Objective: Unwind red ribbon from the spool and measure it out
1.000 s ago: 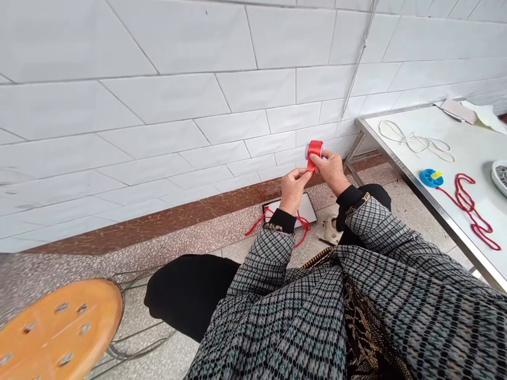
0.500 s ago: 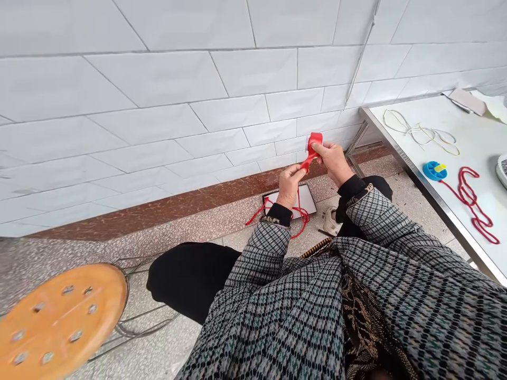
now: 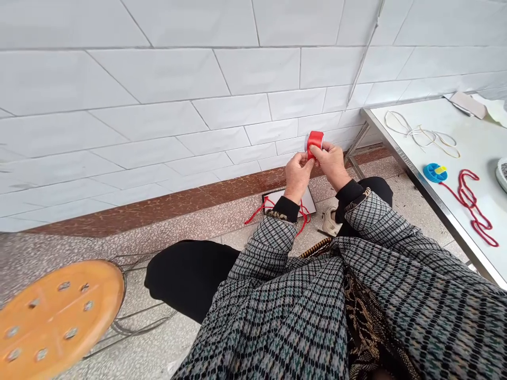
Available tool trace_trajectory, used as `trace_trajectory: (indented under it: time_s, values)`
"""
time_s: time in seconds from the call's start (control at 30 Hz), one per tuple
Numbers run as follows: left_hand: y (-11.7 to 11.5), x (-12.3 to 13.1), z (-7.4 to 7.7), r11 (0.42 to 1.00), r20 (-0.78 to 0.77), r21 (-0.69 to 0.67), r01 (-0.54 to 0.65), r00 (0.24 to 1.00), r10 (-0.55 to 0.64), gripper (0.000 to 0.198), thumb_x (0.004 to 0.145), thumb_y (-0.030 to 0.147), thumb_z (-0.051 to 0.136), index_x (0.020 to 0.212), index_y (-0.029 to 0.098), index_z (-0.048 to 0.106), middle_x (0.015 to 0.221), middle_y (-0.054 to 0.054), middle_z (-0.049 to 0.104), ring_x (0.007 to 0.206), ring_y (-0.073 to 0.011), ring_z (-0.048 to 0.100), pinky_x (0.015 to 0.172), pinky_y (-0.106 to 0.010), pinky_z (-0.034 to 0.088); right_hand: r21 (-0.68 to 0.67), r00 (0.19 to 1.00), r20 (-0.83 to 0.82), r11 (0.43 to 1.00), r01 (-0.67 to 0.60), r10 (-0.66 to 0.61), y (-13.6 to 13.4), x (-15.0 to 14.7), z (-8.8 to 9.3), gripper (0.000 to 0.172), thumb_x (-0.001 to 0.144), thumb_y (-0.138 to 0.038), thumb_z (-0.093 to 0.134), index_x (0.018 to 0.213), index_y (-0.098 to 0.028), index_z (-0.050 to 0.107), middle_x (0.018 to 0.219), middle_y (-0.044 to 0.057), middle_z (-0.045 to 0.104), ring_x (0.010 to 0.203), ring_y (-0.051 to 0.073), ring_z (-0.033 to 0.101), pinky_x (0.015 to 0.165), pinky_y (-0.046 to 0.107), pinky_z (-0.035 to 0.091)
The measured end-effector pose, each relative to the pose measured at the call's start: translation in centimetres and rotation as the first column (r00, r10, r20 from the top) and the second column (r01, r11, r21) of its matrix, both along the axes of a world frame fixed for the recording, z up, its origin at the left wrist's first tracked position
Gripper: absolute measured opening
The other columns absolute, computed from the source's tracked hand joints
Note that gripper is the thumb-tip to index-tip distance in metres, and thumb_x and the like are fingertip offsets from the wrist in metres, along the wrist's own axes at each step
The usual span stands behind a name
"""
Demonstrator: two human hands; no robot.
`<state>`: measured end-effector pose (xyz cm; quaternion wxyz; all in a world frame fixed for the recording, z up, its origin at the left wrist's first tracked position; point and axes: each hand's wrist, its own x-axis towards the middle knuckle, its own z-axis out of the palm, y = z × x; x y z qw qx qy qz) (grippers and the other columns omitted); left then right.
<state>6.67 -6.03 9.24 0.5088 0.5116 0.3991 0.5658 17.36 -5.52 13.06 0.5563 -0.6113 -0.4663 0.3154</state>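
Note:
A roll of red ribbon (image 3: pixel 316 139) with a pale rim is held up in front of the tiled wall. My right hand (image 3: pixel 332 164) grips it from the right, thumb pressed on the ribbon's face. Close against the roll's lower side, my left hand (image 3: pixel 297 175) has its fingertips pinched together on the ribbon; the bit between them is mostly hidden. Below the hands, a white flat box or board (image 3: pixel 280 199) with a dark edge lies on the floor. Red cord (image 3: pixel 304 211) trails across it, partly covered by my left wrist.
At right stands a metal-edged table (image 3: pixel 455 211) with a blue spool (image 3: pixel 434 172), a red cord (image 3: pixel 469 198), white cords (image 3: pixel 428 136) and papers (image 3: pixel 469 104). An orange stool (image 3: pixel 51 322) is at lower left. The tiled wall (image 3: pixel 237 111) rises close ahead.
My left hand has moved up and right to the roll. The loose stretch of ribbon between my hands no longer shows. My right hand stays almost in place on the roll.

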Motion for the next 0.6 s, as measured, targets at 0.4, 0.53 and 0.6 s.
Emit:
trace_trajectory:
  time_s: [0.4, 0.53, 0.6]
  values:
    - [-1.7, -0.5, 0.2, 0.956, 0.307, -0.219, 0.194, 0.944, -0.122, 0.021, 0.078, 0.034, 0.082, 0.076, 0.016, 0.071, 0.064, 0.002, 0.062, 0.053, -0.0064, 0.038, 0.055, -0.024, 0.029, -0.049, 1.0, 0.019, 0.999, 0.021, -0.021, 0.0, 0.4, -1.0, 0.017, 0.08, -0.032, 0.074, 0.078, -0.015, 0.073, 0.05, -0.007, 0.055, 0.045, 0.009, 0.046, 0.047, 0.022, 0.033]
    - [-1.6, -1.3, -0.9, 0.966, 0.232, -0.195, 0.172, 0.965, -0.125, 0.032, 0.071, 0.045, 0.087, 0.077, 0.016, 0.075, 0.067, 0.0, 0.065, 0.058, -0.0088, 0.042, 0.058, -0.025, 0.033, -0.081, 0.984, -0.174, 0.996, -0.04, 0.025, -0.6, -0.1, -0.3, 0.019, 0.085, -0.024, 0.071, 0.068, -0.017, 0.066, 0.045, -0.006, 0.051, 0.041, 0.008, 0.041, 0.043, 0.019, 0.028]
    - [-1.4, -1.7, -1.4, 0.981, 0.147, -0.14, 0.134, 0.983, -0.113, 0.029, 0.072, 0.043, 0.086, 0.078, 0.016, 0.076, 0.073, -0.002, 0.068, 0.066, -0.0119, 0.051, 0.065, -0.027, 0.04, -0.119, 0.972, -0.234, 0.992, -0.034, 0.006, -0.8, -0.4, 0.1, 0.024, 0.088, -0.02, 0.069, 0.065, -0.017, 0.062, 0.043, -0.006, 0.05, 0.04, 0.007, 0.039, 0.042, 0.018, 0.026]
